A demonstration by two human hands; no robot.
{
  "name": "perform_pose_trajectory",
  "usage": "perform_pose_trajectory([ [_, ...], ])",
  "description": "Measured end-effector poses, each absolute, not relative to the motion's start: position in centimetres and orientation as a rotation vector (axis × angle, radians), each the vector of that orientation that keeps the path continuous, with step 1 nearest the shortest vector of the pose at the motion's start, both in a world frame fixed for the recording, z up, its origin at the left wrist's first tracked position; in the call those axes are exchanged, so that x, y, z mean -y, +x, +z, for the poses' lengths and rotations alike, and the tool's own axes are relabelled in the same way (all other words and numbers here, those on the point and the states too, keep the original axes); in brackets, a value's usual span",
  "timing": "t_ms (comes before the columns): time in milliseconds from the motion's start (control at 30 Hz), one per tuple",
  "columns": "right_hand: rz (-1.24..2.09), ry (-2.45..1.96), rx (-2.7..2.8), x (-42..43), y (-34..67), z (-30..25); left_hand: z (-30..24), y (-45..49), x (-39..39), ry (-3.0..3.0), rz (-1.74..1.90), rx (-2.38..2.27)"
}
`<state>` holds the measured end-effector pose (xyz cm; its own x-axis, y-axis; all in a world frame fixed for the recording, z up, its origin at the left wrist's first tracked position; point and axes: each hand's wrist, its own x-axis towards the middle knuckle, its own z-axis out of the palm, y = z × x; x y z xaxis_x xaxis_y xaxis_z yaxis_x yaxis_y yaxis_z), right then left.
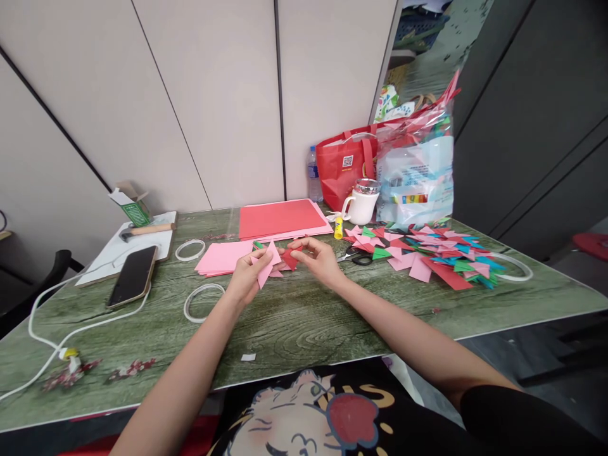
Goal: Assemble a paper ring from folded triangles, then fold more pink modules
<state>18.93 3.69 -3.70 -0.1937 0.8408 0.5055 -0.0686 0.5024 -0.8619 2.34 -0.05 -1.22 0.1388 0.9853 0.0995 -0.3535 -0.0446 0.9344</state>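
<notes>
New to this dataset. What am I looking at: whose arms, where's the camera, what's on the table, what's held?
There is no machine here. The two bare arms belong to a person, and the only camera sits on their head, looking forward and down, so you see roughly what they see.

The left hand pinches a folded pink paper piece. The right hand pinches a small red paper piece right beside it. Both are over a green wood-grain table.

Behind the hands lie a stack of pink sheets and some red sheets. To the right are scissors, a yellow glue stick, a white mug and a pile of coloured paper triangles. To the left are a phone, a white ring and a hammer.
</notes>
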Motion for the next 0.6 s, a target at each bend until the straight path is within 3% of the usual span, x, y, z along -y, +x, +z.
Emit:
perform_pose_trajectory([
  [200,1.151,-0.638,1.587,-3.51,18.32,-4.5,-1.11,2.23,0.05,1.066,1.34,-0.83],
  [600,0.886,-0.761,1.536,-3.88,18.77,-4.56,-1.23,1.64,-0.23,1.075,1.349,-0.893],
])
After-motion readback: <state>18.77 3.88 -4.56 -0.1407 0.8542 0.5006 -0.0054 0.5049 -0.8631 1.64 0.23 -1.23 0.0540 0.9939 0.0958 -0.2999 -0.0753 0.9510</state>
